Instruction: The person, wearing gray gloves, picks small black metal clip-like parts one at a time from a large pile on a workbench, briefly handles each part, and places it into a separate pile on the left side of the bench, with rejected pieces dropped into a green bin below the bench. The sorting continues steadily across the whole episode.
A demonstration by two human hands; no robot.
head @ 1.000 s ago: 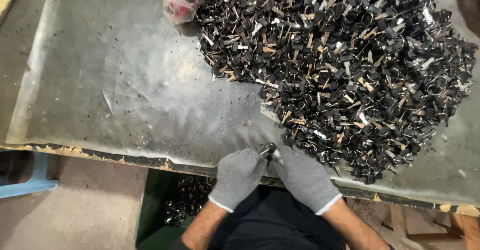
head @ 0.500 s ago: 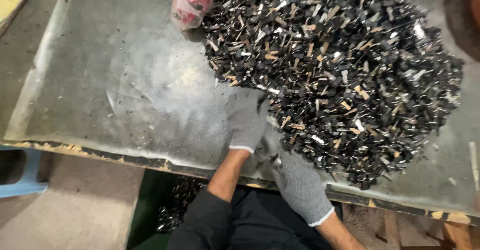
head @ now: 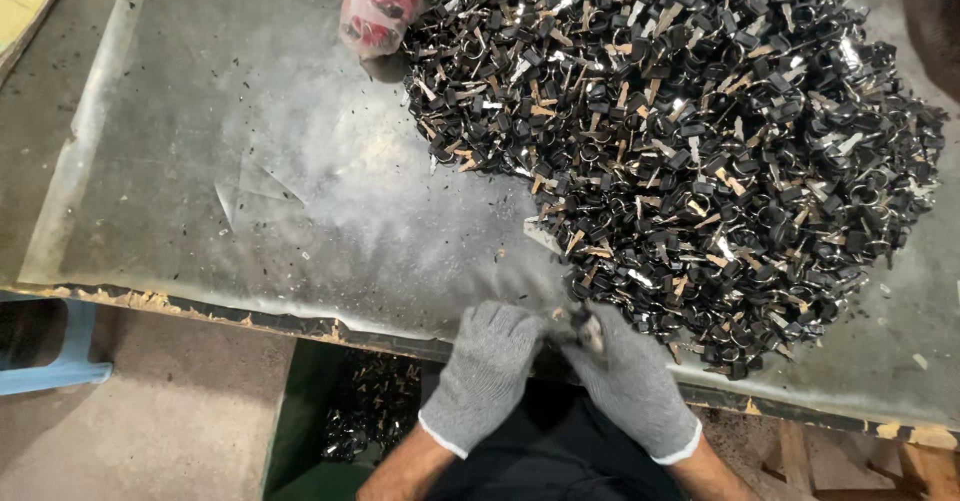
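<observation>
Grey knit gloves on both hands: left hand (head: 492, 361) and right hand (head: 622, 376) met at the near edge of the worn metal-topped table (head: 250, 221), fingers of both pinched together on one small black-and-metal part (head: 583, 327) held between them just over that edge. Big heap of the same black parts (head: 690, 131) covered the table's right half, its near fringe just beside the right hand, with a red-filled plastic bag (head: 378, 3) at the far edge touching the heap's left side. Green bin (head: 300, 431) with more dark parts sat below the near edge, left of the left forearm.
</observation>
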